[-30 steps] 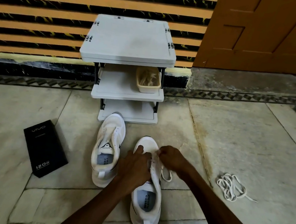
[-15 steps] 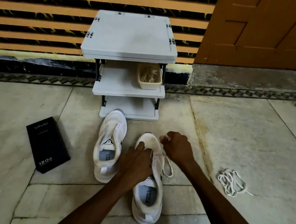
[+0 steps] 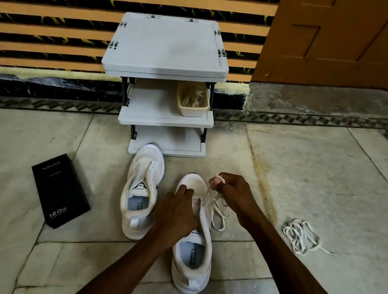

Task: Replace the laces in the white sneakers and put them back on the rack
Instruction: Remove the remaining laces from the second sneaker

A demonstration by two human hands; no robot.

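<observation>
Two white sneakers stand on the floor before a small grey three-shelf rack [image 3: 165, 69]. The left sneaker [image 3: 141, 189] has no lace in it. My left hand [image 3: 177, 211] presses down on the tongue area of the right sneaker [image 3: 191, 260], holding it. My right hand [image 3: 231, 193] is raised beside the toe, pinching a white lace [image 3: 216, 211] that runs down to the shoe's eyelets and loops on the floor. A loose bundle of white lace [image 3: 299, 237] lies on the floor to the right.
A beige tub [image 3: 192, 102] of laces sits on the rack's middle shelf. A black box [image 3: 60, 191] lies on the floor at left. A striped wall and a wooden door [image 3: 350, 39] close the back. Something colourful shows at the bottom left corner.
My right hand has lifted away from the shoe toward the toe, drawing the lace up and taut. My left hand has stayed on the right sneaker.
</observation>
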